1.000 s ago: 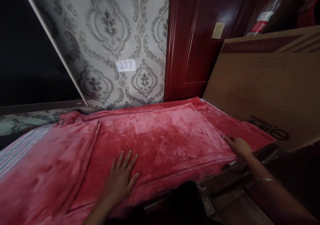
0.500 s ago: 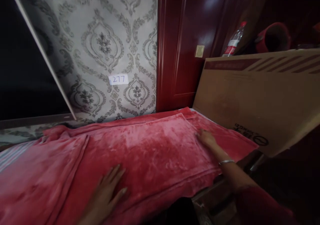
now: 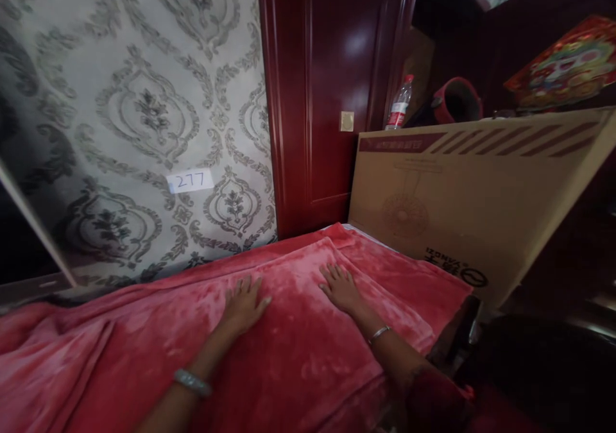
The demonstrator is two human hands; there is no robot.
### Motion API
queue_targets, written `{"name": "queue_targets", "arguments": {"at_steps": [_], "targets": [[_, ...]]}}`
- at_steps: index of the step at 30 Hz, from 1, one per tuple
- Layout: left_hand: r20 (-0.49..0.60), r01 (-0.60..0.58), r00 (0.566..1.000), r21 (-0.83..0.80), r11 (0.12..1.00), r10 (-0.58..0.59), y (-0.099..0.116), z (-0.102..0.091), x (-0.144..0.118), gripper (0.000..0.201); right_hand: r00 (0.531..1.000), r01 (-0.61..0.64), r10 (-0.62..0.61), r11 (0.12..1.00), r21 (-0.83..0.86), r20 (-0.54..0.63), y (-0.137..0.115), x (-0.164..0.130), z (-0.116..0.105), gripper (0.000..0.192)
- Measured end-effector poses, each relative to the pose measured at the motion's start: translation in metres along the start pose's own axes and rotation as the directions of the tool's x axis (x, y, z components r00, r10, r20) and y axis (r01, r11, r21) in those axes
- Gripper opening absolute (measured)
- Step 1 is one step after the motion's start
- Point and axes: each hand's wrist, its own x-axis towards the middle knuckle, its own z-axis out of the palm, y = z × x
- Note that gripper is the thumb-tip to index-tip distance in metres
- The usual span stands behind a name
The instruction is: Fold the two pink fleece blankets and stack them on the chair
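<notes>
A red plush blanket (image 3: 289,349) lies spread in front of me, with folded layers and a raised edge along its right part. My left hand (image 3: 243,308) rests flat on its upper middle, fingers spread and holding nothing. To the right, my right hand (image 3: 341,288) also lies palm down on the blanket, fingers apart, close to the folded edge. A thicker folded part of the blanket (image 3: 43,369) is at the lower left.
A large cardboard box (image 3: 462,189) stands at the right, with a plastic bottle (image 3: 399,104) and a round red-rimmed object (image 3: 459,99) above its top edge. Behind the blanket are patterned wallpaper with a paper label (image 3: 191,180) and a dark red door panel (image 3: 327,67).
My left hand has moved forward and to the right across the blanket. My right hand has shifted left onto the folded layer, its fingers now spread. The view has turned right.
</notes>
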Motion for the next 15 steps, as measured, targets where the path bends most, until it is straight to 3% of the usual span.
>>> {"name": "queue_targets", "arguments": {"at_steps": [3,6,11,15], "targets": [[-0.053,-0.010,0.999,0.042,0.999,0.012,0.006,0.026,0.014,0.065,0.999,-0.002,0.006,0.996,0.089,-0.041,0.006,0.001,0.006,0.054],[-0.103,-0.010,0.995,0.082,0.997,0.019,0.006,0.044,0.017,0.064,0.998,-0.029,0.038,0.986,0.162,-0.053,0.017,0.017,-0.004,0.044],[-0.091,-0.011,0.996,0.088,0.996,0.019,0.005,0.047,0.019,0.064,0.957,-0.236,0.275,0.924,0.302,-0.094,0.054,0.071,-0.038,0.031],[-0.086,-0.005,0.996,0.084,0.996,0.012,0.004,0.047,0.021,0.064,0.908,-0.346,0.413,0.834,0.429,-0.071,0.076,0.108,-0.043,0.029]]}}
